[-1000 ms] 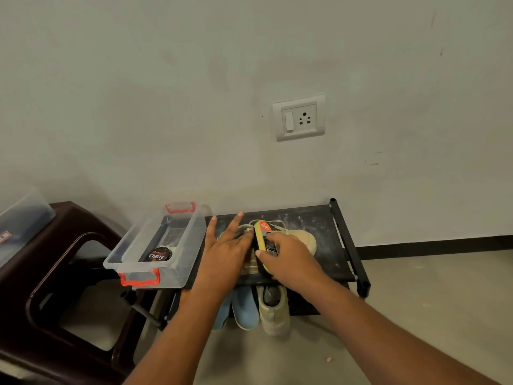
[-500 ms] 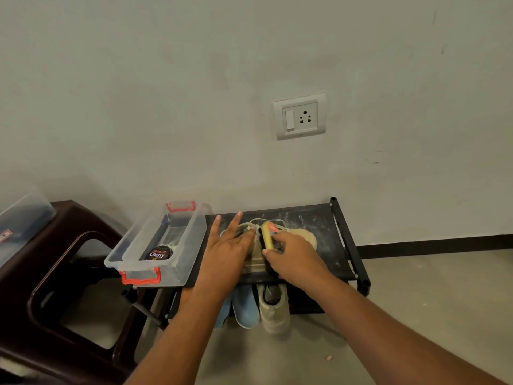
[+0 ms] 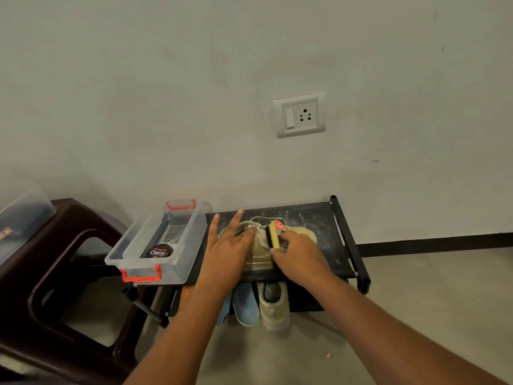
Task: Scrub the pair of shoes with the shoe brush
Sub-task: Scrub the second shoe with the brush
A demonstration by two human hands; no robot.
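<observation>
Black rack top (image 3: 327, 218) against pale wall, w/ beige shoes (image 3: 259, 251) mid-shelf; left hand (image 3: 224, 251) lies flat on them, fingers spread wide; right hand (image 3: 299, 254) grips yellow brush (image 3: 274, 234) over the laces. Risks, IMO: a hard stroke could skid a shoe off the near edge, flat palm being its only hold; bristles may snag laces; clear box (image 3: 191, 226) seems to overhang rack's left end, so a nudge could tip it.

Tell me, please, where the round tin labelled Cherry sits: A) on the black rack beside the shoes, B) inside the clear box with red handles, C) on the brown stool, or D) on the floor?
B: the Cherry tin lies on the bottom of the clear box, between its walls, near the red front handle.
</observation>
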